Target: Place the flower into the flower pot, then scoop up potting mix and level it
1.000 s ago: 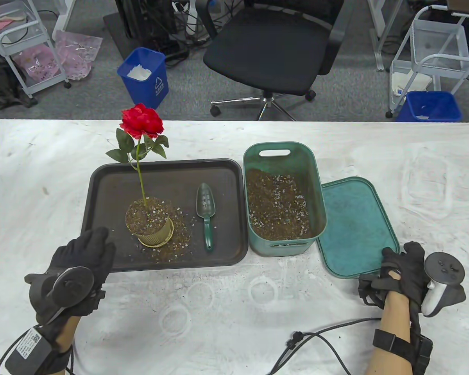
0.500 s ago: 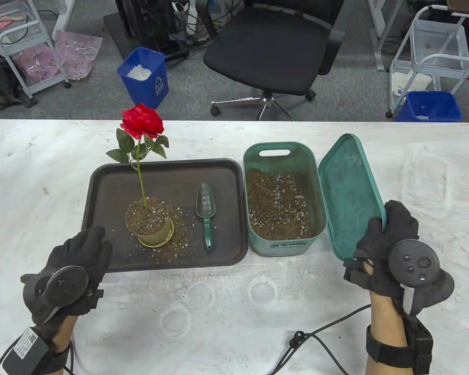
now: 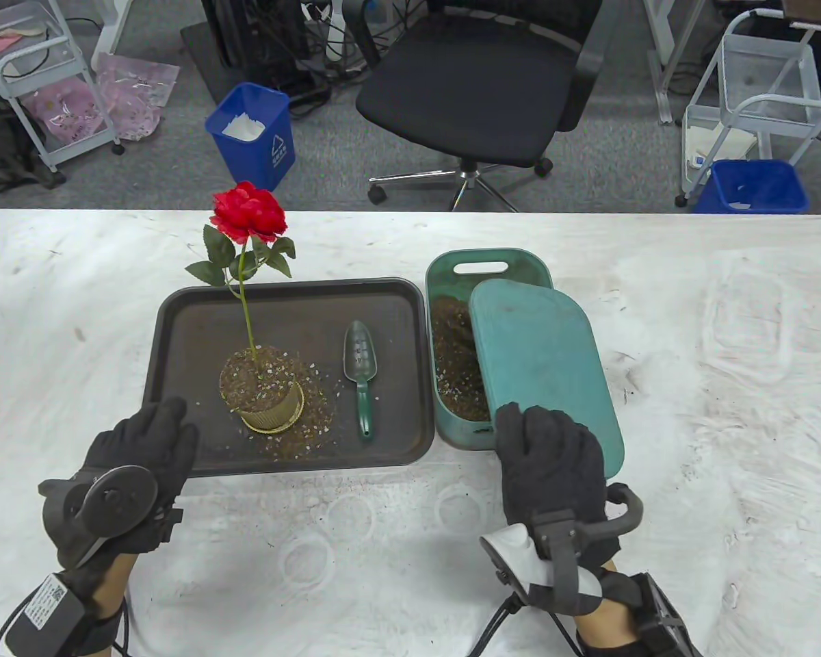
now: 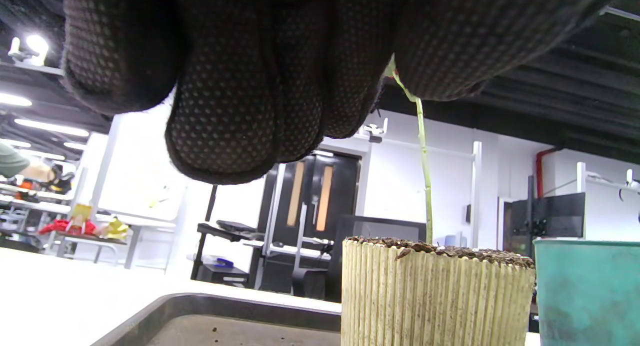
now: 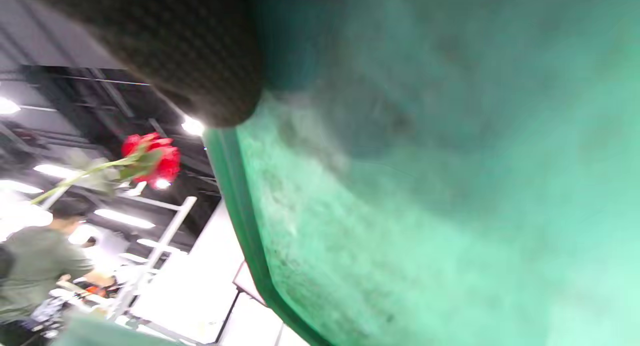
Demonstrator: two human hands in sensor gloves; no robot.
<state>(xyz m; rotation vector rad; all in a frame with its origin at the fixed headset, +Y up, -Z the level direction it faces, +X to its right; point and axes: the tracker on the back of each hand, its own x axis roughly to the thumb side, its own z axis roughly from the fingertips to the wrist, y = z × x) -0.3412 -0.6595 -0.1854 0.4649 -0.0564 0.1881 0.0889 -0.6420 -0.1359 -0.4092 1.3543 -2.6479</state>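
A red flower [image 3: 248, 212] stands upright in a ribbed beige pot [image 3: 271, 409] heaped with potting mix, on a dark tray [image 3: 294, 308]. Spilled mix lies around the pot. A green trowel [image 3: 360, 369] lies on the tray to the pot's right. My left hand [image 3: 147, 448] rests with straight fingers on the tray's near-left rim and holds nothing. My right hand [image 3: 546, 455] grips the near end of a green lid [image 3: 540, 349], held over the green bin [image 3: 451, 274] of potting mix and covering its right part. The left wrist view shows the pot [image 4: 435, 291] and stem [image 4: 424, 176].
An office chair [image 3: 479, 89], blue bins [image 3: 253, 133] and wire carts stand beyond the table's far edge. A cable runs from my right wrist across the near table. In the right wrist view a person [image 5: 40, 266] stands in the background, behind the lid [image 5: 425, 211].
My right hand lifted the lid off the table at the right, swung it up on edge, then carried it left over the bin. The left hand stayed at the tray.
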